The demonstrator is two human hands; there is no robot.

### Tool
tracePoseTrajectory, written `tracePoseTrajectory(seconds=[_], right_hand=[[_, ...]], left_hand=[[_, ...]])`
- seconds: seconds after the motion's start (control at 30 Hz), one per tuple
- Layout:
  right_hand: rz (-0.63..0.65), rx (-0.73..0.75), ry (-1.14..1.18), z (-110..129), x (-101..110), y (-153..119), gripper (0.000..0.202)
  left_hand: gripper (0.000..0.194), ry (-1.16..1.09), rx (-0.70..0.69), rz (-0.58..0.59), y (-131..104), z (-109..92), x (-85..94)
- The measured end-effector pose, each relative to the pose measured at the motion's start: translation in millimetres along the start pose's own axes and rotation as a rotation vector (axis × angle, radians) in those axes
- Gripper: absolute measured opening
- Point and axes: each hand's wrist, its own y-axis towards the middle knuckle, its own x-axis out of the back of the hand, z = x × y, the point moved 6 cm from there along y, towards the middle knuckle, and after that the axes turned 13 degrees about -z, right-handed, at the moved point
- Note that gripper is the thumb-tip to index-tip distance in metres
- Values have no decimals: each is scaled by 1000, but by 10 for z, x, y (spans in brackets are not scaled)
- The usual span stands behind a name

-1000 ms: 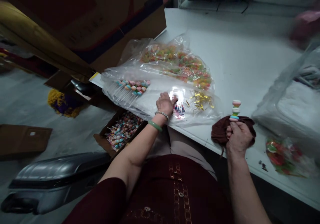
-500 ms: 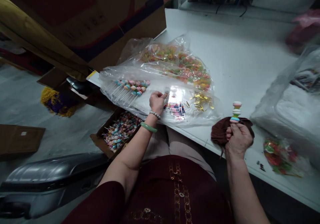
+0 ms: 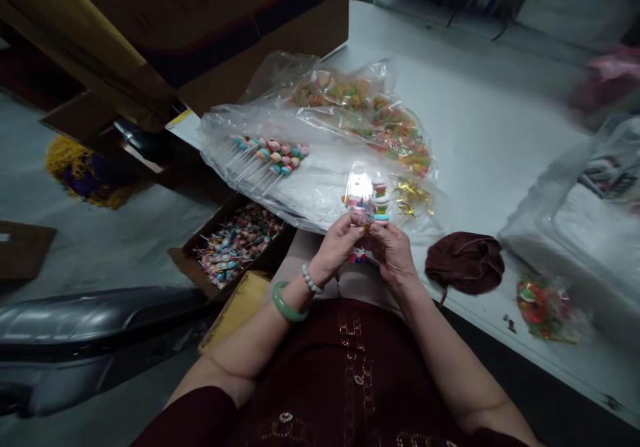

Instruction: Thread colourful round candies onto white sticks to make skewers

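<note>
Close together over the table's front edge, my two hands are both closed. My left hand (image 3: 336, 246) pinches a small clear printed plastic bag (image 3: 361, 216). In my right hand (image 3: 399, 255) is a candy skewer (image 3: 381, 200) of stacked pastel and green pieces, held upright beside the bag; its stick is hidden by my fingers. Loose printed bags (image 3: 356, 184) appear just behind, partly covered and washed out by glare. To their right lie gold twist ties (image 3: 415, 197). More candy skewers (image 3: 280, 156) are laid in rows on the plastic sheet at left.
A large clear bag of gummy candies (image 3: 350, 90) lies behind. A big carton (image 3: 300, 34) stands back left. Below the table edge, an open box (image 3: 180, 260) holds wrapped candies. On the right are a brown cloth bundle (image 3: 465, 262), a smaller candy bag (image 3: 543, 307) and a plastic-lined tub (image 3: 565, 214).
My right hand has brought the candy skewer left from above the brown cloth to my left hand. My left hand has moved slightly right and toward me, with a small bag in it.
</note>
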Motion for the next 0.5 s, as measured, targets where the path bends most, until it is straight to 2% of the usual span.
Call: tracePoseTrajectory(seconds=[0.07,0.23,0.3,0.37,0.5], right_hand=[[-36,65,-21,2,0,53,33],[-3,245,-201,114,-19,143,20],[30,315,-252,168,-56,154,17],[33,332,-239,194,-74,150,20],[-26,234,-144,116,-14,80,30]], left_hand=[[30,26,48,22,0,40,58],[31,55,356,101,16,258,182],[29,40,343,58,55,272,217],[26,-13,273,-21,114,247,247],[22,-156,191,-212,214,219,307]])
